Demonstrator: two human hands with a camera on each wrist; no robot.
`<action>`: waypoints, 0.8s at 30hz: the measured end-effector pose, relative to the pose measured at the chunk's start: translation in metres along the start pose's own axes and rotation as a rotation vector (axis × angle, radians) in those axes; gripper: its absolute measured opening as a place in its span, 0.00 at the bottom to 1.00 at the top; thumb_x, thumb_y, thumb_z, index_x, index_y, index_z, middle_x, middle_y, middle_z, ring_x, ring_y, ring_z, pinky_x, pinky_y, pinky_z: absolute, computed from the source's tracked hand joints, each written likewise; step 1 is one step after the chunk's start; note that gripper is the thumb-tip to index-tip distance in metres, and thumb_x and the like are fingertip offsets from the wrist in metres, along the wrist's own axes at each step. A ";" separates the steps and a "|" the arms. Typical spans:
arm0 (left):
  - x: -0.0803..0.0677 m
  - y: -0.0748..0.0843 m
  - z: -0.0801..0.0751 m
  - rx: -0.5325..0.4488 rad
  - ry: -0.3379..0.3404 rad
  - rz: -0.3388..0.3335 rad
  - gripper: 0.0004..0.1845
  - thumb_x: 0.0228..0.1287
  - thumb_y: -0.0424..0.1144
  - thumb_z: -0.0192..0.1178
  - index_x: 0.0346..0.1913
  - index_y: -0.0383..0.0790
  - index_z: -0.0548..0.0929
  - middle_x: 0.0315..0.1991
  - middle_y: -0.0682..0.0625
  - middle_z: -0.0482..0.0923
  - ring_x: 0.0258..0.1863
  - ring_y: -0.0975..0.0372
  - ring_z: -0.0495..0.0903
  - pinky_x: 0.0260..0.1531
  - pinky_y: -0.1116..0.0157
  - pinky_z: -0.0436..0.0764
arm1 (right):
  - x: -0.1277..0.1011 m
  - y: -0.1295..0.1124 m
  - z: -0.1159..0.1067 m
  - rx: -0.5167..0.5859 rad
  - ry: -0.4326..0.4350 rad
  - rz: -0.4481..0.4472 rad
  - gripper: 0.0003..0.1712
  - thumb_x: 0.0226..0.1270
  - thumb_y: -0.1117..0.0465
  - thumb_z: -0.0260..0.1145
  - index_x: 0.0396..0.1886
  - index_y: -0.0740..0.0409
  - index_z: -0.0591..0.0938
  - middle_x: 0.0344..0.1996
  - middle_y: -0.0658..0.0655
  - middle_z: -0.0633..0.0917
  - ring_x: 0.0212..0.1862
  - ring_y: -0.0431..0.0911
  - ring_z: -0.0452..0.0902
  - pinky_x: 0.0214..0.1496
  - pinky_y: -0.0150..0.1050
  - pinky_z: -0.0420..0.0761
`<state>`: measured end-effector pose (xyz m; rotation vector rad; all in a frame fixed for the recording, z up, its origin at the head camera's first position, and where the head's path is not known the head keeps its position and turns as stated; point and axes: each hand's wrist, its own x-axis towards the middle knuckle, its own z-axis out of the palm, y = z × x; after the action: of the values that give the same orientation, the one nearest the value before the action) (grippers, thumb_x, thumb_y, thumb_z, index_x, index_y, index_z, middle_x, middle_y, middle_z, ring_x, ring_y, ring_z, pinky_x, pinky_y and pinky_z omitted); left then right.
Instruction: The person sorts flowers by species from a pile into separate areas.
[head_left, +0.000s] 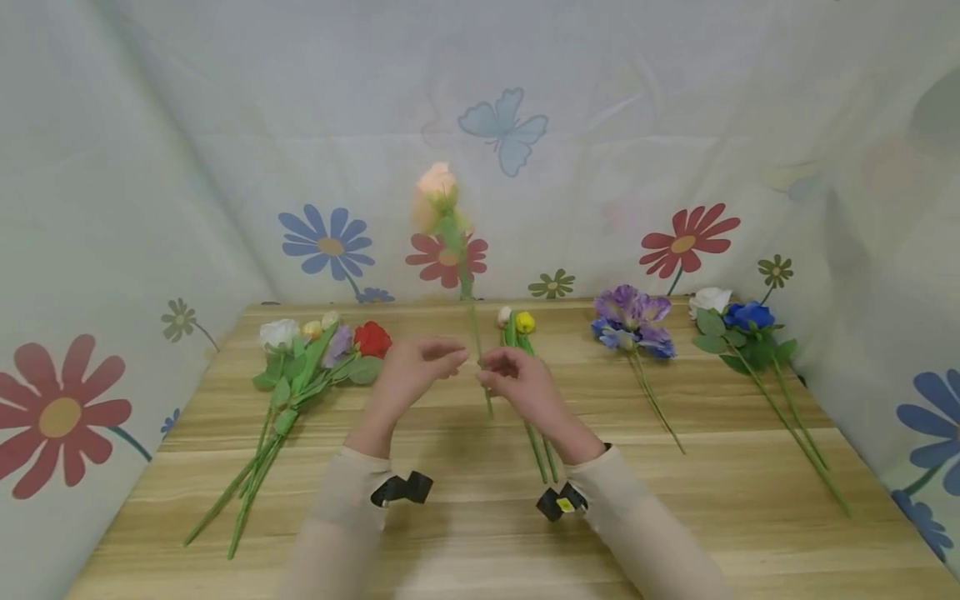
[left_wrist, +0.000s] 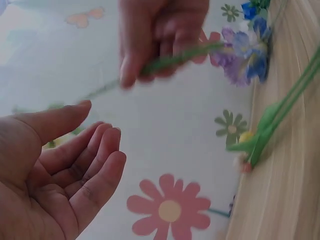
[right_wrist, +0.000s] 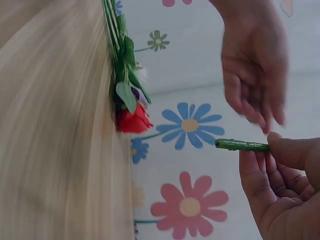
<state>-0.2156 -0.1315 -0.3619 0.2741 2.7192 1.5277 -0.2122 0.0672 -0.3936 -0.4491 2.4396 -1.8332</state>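
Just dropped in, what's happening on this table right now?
A person holds a peach flower upright above a wooden table. The right hand pinches its green stem between thumb and fingers, while the left hand sits open beside it, not gripping. On the table lie a mixed bunch with a red rose at left, small yellow buds in the middle, purple flowers and a blue and white pair at right.

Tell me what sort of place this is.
Probably a staged craft or flower-arranging setup, not a home: a wooden table hemmed in by a flower-printed cloth backdrop, with artificial flowers laid out in separate bunches.
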 end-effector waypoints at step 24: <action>-0.060 -0.121 -0.160 0.500 -0.015 -0.152 0.26 0.80 0.46 0.51 0.60 0.21 0.79 0.58 0.23 0.78 0.57 0.30 0.78 0.50 0.36 0.81 | -0.092 0.033 -0.207 -0.618 0.387 0.091 0.20 0.76 0.58 0.65 0.55 0.72 0.81 0.47 0.73 0.86 0.33 0.12 0.64 0.31 0.23 0.74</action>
<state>-0.1896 -0.3384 -0.3854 0.0743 2.9851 0.7891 -0.1762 0.2922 -0.3765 0.0109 3.2128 -1.1811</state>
